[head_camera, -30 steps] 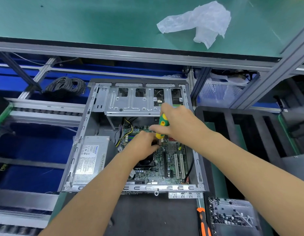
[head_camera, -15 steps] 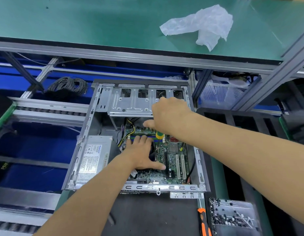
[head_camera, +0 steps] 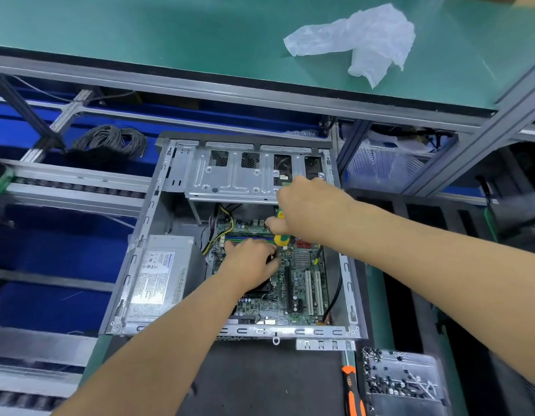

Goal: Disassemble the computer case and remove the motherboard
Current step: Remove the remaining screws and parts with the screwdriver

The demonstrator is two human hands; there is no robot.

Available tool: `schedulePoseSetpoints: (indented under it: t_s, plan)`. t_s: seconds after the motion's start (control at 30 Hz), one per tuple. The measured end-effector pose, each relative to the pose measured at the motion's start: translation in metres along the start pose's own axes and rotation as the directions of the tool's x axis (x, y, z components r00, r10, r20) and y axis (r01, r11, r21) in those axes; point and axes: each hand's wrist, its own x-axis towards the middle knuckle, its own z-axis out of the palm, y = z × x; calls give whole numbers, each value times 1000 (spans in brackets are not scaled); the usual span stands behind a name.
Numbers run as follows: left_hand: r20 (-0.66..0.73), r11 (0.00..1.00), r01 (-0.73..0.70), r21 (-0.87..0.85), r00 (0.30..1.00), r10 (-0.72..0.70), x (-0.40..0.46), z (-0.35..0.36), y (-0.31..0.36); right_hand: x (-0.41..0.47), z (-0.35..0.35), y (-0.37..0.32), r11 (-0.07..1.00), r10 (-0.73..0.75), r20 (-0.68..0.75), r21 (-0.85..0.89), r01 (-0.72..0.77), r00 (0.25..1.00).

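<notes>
From the head camera, the case (head_camera: 230, 235) lies open on its side in front of you on a dark mat (head_camera: 260, 379), with the motherboard (head_camera: 302, 283) still seated in its floor. Your right hand (head_camera: 308, 205) is curled round the yellow-green screwdriver (head_camera: 280, 238), held nearly upright over the board's far edge, just below the drive cage (head_camera: 239, 178). Your left hand (head_camera: 251, 262) rests on the board beside the screwdriver's tip, fingers loosely bent; whether it pinches anything you cannot tell from here. The power supply (head_camera: 161, 274) sits in the case's left part, with yellow and black wires (head_camera: 221, 232) running from it to the board. Near your right forearm lie an orange-handled tool (head_camera: 351, 388) and a tray of screws (head_camera: 401, 379). On the green table (head_camera: 170, 34) beyond lies a crumpled plastic bag (head_camera: 368, 40)
</notes>
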Motion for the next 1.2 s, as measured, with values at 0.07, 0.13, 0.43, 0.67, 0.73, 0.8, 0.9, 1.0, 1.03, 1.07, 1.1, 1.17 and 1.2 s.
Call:
schedulePoseSetpoints:
  t_s: [0.07, 0.13, 0.43, 0.67, 0.73, 0.8, 0.9, 1.0, 1.03, 1.07, 1.1, 1.17, 1.2]
  plan:
    - [-20, 999, 30, 21, 999, -30, 1, 0, 1, 0, 1, -2, 1000, 2, 2, 2, -2, 1000]
    - [-18, 998, 48, 35, 999, -48, 3, 1, 2, 1, 0, -4, 1000, -9, -17, -7, 9, 1000]
    - [117, 963, -23, 267, 993, -8, -6, 11, -3, 2, -11, -17, 999, 28, 64, -32, -26, 998]
    - [182, 943, 17, 333, 980, -82, -2, 11, 3, 3, -11, -13, 971, -232, 100, -32, 236, 968]
    - [181, 941, 21, 338, 980, -87, -2, 10, 4, 2, -8, -8, 964, -266, 121, 34, 264, 956]
    - [174, 944, 26, 328, 981, -88, -2, 9, 5, 2, -7, -4, 981, -189, 140, 78, 180, 972]
    - [182, 950, 27, 311, 979, -88, -2, 9, 6, 1, -7, -2, 997, -73, 119, 40, 69, 990]
    - [160, 952, 21, 307, 984, -73, -3, 10, 5, 0, -5, -4, 978, -194, 77, -62, 199, 978]
    - [156, 951, 17, 308, 985, -68, -3, 10, 4, -1, -4, -5, 963, -254, 78, -75, 259, 964]
    - [158, 950, 13, 312, 985, -65, -2, 10, 4, -1, -3, -5, 950, -301, 86, -63, 307, 950]
    - [159, 949, 10, 315, 985, -63, -2, 9, 4, -1, -3, -4, 943, -327, 103, -36, 332, 939]
    - [149, 953, 12, 302, 987, -59, -2, 10, 3, 0, -4, 1, 956, -293, 131, 34, 291, 947]
    - [143, 957, 11, 291, 988, -55, -2, 10, 3, -1, -5, 3, 972, -231, 140, 69, 224, 963]
